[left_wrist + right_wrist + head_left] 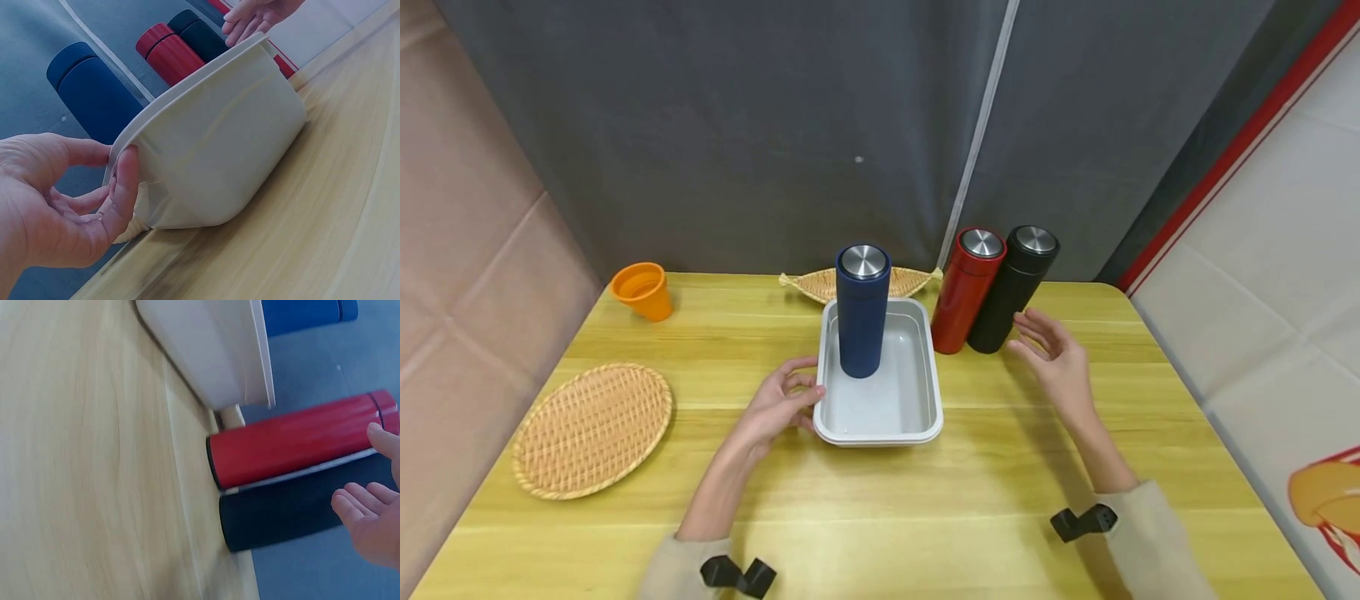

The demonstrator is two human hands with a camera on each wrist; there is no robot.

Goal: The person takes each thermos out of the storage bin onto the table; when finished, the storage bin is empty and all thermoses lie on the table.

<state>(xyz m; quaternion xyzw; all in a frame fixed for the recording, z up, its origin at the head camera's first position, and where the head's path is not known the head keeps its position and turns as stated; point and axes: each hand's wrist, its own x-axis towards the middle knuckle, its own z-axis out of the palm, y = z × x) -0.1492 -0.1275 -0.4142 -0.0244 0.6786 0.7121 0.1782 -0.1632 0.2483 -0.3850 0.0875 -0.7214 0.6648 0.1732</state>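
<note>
With our left hand [778, 406] pinching the white tray's [928, 379] near-left rim, where the blue flask [861, 312] stands upright; our right hand [1054, 354] hovers released beside the black flask [1011, 292]; we should wrap it squarely, sparing the touching red flask [966, 292].

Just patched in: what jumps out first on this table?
A blue flask stands upright in a white tray at mid-table, with the left hand gripping the tray's left rim. The open right hand hovers beside the red flask and black flask, which stand touching just right of the tray.
</note>
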